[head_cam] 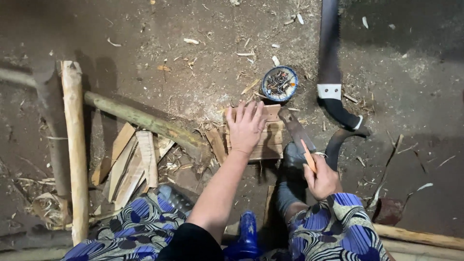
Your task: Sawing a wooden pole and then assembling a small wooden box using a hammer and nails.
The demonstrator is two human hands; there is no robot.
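The left hand (pixel 245 126) lies flat on a stack of boards (pixel 263 137) on the ground. Just beyond the boards sits a bowl (pixel 280 83) (holding small bits). Right of the boards a blade (pixel 296 129) lies slanted, and nearer than it the right hand (pixel 323 181) grips a stick (pixel 308 155). Left of the boards lies a pole (pixel 145 122), with slats (pixel 133 164) below it; a post (pixel 76 145) lies farther left.

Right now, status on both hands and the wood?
Left hand flat on the slat stack, fingers spread. Right hand grips a thin stick. Blade lies beside the stack; bowl just beyond.
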